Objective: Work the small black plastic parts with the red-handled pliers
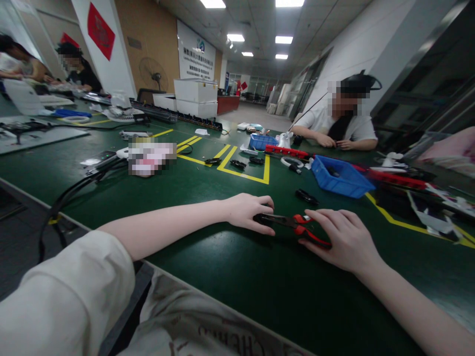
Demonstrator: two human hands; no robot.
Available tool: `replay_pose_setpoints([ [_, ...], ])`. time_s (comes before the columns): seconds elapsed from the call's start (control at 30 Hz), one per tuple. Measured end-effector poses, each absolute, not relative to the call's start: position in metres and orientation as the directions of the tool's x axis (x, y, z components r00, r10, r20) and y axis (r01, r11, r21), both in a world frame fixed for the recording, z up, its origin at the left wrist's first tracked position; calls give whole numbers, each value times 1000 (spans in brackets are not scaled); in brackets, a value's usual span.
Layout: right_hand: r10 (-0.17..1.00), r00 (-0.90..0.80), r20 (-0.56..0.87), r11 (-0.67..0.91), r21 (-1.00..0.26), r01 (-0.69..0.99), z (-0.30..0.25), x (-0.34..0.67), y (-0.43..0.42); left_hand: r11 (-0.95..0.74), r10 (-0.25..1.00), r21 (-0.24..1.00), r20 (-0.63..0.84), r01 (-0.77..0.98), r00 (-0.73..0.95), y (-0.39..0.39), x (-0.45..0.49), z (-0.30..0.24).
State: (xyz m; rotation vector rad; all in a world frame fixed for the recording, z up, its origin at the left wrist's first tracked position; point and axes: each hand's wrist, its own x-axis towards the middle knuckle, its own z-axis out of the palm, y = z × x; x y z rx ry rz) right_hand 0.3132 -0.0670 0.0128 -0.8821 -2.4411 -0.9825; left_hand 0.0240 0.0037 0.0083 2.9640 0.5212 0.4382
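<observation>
My right hand is closed around the red and black handles of a pair of pliers, whose jaws point left. At the jaws, my left hand pinches a small black part; its exact kind is hidden by the fingers. Jaws and black part meet just above the green table. Beyond my right hand lies another black part. Farther off, several similar black pieces rest in and beside a yellow taped outline.
A blue bin stands at the right, near red strips. A smaller blue bin sits farther back. Left are a phone and black cables. A person sits across the table; others work at far left.
</observation>
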Motion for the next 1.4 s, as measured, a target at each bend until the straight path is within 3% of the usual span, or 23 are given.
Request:
replay_pose_setpoints([
  [0.7, 399, -752, 524, 584, 488, 649, 11, 315, -67, -927, 368, 168, 246, 335, 897, 3, 23, 11],
  [1.23, 432, -734, 523, 598, 444, 668, 11, 314, -69, -884, 420, 323, 232, 338, 877, 4, 23, 12],
  [1.4, 431, -725, 538, 558, 472, 682, 13, 312, -69, -888, 414, 316, 232, 334, 880, 4, 23, 12],
])
